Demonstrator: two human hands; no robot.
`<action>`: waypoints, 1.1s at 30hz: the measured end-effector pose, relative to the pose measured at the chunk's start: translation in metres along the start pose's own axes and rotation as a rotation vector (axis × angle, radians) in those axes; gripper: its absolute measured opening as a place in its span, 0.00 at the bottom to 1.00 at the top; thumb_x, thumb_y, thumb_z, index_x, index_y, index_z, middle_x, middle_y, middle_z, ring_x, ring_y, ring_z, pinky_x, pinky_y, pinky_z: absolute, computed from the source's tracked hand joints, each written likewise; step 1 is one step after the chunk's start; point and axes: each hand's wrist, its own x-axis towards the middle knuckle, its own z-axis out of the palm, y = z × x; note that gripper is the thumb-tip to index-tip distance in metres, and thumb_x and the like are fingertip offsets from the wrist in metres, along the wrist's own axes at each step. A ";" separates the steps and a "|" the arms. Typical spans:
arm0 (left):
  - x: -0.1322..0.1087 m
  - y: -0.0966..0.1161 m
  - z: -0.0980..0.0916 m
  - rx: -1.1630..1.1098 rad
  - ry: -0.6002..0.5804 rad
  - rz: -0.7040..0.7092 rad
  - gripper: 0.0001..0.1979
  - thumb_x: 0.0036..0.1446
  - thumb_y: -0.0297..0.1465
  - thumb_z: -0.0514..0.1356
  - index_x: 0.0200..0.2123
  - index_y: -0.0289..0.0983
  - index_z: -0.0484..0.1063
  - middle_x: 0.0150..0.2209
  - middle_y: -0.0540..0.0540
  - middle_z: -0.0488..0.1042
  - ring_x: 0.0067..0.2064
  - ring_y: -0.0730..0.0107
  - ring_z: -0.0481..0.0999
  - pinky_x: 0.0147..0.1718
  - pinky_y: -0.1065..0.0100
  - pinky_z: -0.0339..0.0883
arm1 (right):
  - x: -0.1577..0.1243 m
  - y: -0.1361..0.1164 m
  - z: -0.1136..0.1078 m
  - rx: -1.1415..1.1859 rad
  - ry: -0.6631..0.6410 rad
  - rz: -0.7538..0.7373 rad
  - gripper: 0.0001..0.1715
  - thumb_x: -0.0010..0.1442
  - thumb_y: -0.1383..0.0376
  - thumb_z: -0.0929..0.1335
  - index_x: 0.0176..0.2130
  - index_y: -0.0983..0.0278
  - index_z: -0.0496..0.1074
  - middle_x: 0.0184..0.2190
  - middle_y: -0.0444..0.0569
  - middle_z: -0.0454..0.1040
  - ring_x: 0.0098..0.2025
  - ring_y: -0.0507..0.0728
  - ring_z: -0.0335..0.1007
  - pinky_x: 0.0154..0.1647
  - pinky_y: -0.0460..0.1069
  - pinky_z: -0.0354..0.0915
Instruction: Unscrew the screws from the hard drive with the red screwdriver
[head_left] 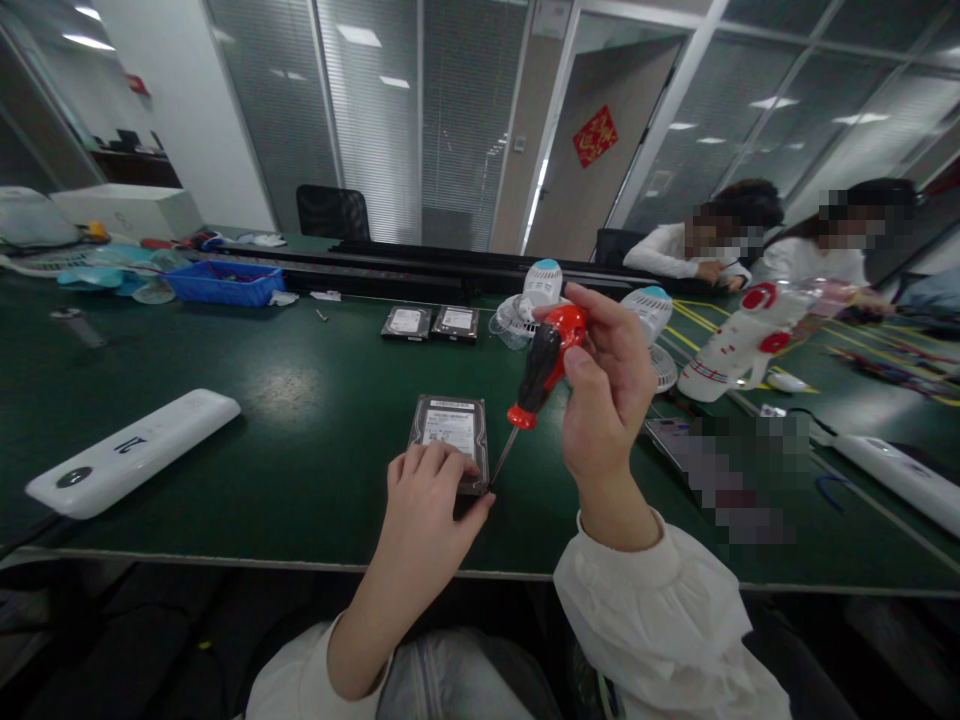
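Observation:
A hard drive [450,420] with a white label lies on the green table before me. My left hand [431,490] grips its near end, fingers bent over the top and thumb by the near right corner. Raised to the right of the drive, my right hand [607,400] is closed around a red and black screwdriver [546,365]. The screwdriver slants down to the left, with its tip at the drive's near right corner, close to my left thumb. Whether a screw sits under the tip is too small to tell.
Two more hard drives [406,321] lie farther back, beside small white fans [541,285]. A blue bin [225,284] stands back left, a white power bank-like device [135,450] nearer left. To the right are a white jug [731,350] and two people [701,245] across the table.

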 end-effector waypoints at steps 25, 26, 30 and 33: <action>-0.001 0.001 -0.002 0.016 0.003 0.004 0.07 0.60 0.29 0.66 0.39 0.41 0.71 0.43 0.46 0.77 0.48 0.52 0.73 0.47 0.52 0.63 | 0.003 -0.002 0.007 0.017 0.038 0.023 0.18 0.62 0.61 0.73 0.50 0.56 0.67 0.48 0.49 0.77 0.52 0.60 0.79 0.53 0.60 0.75; -0.001 0.001 -0.002 0.016 0.004 0.005 0.07 0.60 0.29 0.66 0.39 0.41 0.72 0.43 0.45 0.77 0.48 0.52 0.73 0.47 0.52 0.63 | 0.003 -0.002 0.007 0.022 0.028 0.035 0.17 0.64 0.60 0.71 0.51 0.57 0.67 0.49 0.49 0.77 0.52 0.60 0.79 0.54 0.61 0.74; -0.001 0.000 -0.001 0.020 0.006 0.005 0.06 0.60 0.30 0.66 0.39 0.41 0.72 0.43 0.45 0.77 0.49 0.52 0.73 0.48 0.52 0.63 | 0.001 -0.001 0.005 0.021 0.013 0.050 0.14 0.68 0.57 0.66 0.52 0.57 0.66 0.50 0.50 0.75 0.54 0.60 0.77 0.55 0.62 0.74; 0.000 0.000 -0.001 0.018 0.004 0.002 0.06 0.60 0.29 0.66 0.39 0.41 0.72 0.43 0.45 0.77 0.49 0.52 0.73 0.48 0.52 0.63 | 0.002 0.001 0.004 -0.039 0.047 0.012 0.15 0.68 0.55 0.66 0.52 0.56 0.70 0.47 0.49 0.73 0.49 0.57 0.75 0.51 0.58 0.75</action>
